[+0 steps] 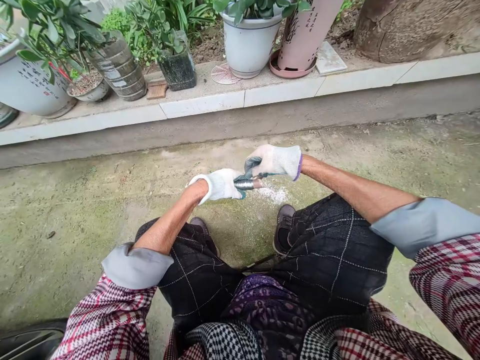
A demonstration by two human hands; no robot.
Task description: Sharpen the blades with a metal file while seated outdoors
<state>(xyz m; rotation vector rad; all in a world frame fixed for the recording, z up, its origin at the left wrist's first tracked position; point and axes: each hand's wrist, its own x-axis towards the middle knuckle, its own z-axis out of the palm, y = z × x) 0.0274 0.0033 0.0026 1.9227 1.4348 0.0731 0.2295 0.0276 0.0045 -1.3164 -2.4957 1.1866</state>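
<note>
My left hand [225, 184], in a white knitted glove with a green palm, is closed around a short round rod [245, 185]. The rod lies roughly level, with a silvery, ridged band like wound wire and a brownish-pink end pointing right. My right hand [268, 161], in a matching glove with a purple cuff, is just above the rod, fingers curled together against my left fingertips. Whatever those fingers pinch is hidden. Below and right of the rod's end, white flakes or powder [276, 194] are scattered on the concrete ground [93, 215].
A low tiled ledge [204, 104] runs across the front, bearing a white flowerpot [247, 47], a pink pot [305, 35], cut plastic bottles with plants and a tree stump [412, 30]. My shoes [285, 227] flank the flakes. Part of a black wheel [33, 340] shows at lower left.
</note>
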